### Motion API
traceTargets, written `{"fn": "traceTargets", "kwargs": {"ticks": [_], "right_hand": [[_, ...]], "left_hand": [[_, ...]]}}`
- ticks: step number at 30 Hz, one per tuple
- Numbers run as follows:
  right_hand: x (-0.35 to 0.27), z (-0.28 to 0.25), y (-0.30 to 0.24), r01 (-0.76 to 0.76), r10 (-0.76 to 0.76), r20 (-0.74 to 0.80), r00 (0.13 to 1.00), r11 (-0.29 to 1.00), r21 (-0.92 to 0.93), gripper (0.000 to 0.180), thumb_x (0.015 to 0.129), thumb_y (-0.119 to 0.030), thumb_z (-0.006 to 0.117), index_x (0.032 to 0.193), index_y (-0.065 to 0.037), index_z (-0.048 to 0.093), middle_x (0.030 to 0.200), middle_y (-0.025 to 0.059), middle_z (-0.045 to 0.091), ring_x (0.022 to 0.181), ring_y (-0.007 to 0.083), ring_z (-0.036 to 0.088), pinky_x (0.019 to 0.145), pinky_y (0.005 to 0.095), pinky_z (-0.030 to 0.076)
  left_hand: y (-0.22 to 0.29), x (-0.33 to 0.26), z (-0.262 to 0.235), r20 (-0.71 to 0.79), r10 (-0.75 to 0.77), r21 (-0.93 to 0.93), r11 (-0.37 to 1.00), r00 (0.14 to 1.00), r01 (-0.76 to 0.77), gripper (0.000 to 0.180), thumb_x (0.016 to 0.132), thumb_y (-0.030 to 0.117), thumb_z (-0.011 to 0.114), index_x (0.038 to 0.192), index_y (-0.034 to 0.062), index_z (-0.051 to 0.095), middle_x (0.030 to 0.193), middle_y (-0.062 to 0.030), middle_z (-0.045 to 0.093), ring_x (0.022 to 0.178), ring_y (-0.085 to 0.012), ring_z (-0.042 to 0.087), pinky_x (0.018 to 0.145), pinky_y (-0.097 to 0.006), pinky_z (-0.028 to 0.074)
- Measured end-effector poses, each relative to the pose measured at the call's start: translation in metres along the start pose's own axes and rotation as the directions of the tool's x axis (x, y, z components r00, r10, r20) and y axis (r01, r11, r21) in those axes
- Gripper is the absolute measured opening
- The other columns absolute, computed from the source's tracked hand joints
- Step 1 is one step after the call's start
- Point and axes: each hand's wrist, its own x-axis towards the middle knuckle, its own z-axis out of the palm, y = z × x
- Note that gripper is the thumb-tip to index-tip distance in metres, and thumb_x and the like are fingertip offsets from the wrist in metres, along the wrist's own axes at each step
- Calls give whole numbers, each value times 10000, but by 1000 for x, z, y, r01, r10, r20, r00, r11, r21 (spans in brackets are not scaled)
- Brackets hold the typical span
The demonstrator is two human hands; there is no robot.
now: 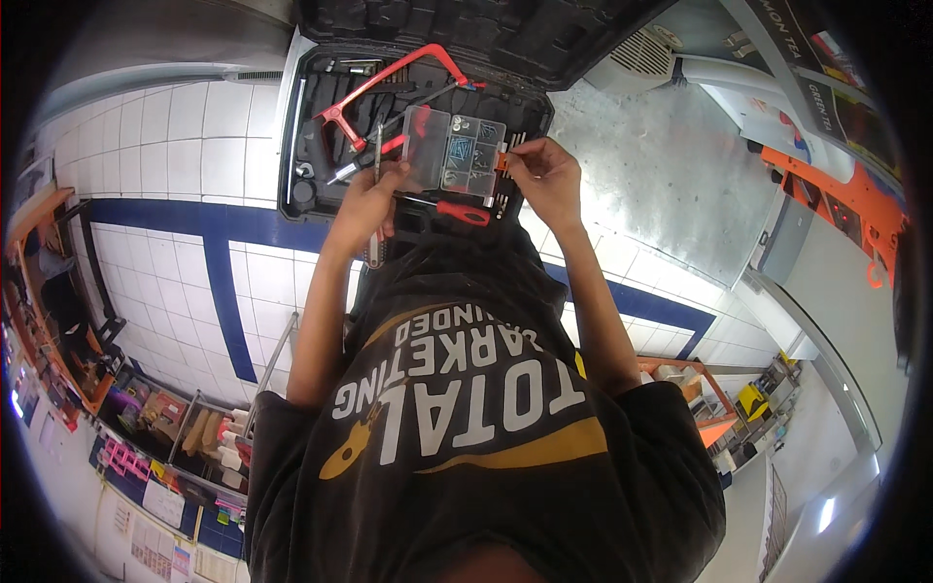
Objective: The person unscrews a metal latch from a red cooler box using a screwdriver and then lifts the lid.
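Note:
My left hand point(367, 206) is closed around a long, thin tool point(374, 251). Its narrow metal end points up past my fingers and a grey and red end shows below; its exact kind is unclear. The fingertips lie by the clear lid point(424, 146) of a small parts box point(470, 155), which lies unfolded with screws and small hardware in its compartments. At the box's right edge, my right hand point(552, 180) pinches a small orange piece point(502, 161), perhaps its latch. Just below the box lies a screwdriver point(463, 212) with a red and black handle.
A black tool case point(292, 175) stands open beneath these things, its lid point(428, 24) raised at the far side. A red hacksaw point(394, 73) lies across its upper left. Right of it is a grey metal surface point(632, 175); white tiles point(175, 146) with blue bands are at left.

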Motion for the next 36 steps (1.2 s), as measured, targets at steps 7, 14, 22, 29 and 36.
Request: {"fn": "traceTargets", "kwargs": {"ticks": [7,14,22,29,36], "right_hand": [[6,23,-30,283,-285,81,955,797,-534,95,809,-148,759,856,-75,721,832,48,673,746,209,670,671,330,553],[26,36,-24,216,-360,38,932,469,-856,118,811,-201,737,889,-115,758,931,67,672,884,280,672,722,398,560],[24,24,-38,231,-313,45,949,588,-775,115,793,-170,727,818,-60,700,906,112,683,855,278,686,703,387,557],[16,-11,-39,-393,256,346,902,818,419,176,869,-48,672,1035,-1,639,805,23,630,698,113,580,690,258,494],[-28,-5,-72,-642,187,807,560,714,279,237,974,-73,587,1188,21,627,1003,69,645,880,130,612,844,294,537]], "left_hand": [[-1,1,-6,38,-7,34,999,999,6,366,993,375,559,975,22,652,475,-10,485,348,-111,450,355,-265,354],[3,-5,-1,27,1,27,1000,1000,-1,401,1003,389,533,976,6,649,541,-31,557,347,-110,454,357,-263,369],[-8,-9,-1,12,47,0,999,999,-47,373,993,373,558,997,8,635,672,-42,600,373,-114,471,365,-265,376],[-23,-79,21,-28,19,-509,860,999,-31,237,941,162,555,1131,22,535,809,-69,572,509,-126,544,433,-267,418],[-73,-170,142,-105,299,-607,736,948,-299,240,1022,67,462,1257,30,431,939,-86,559,731,-158,665,685,-281,557]]}}
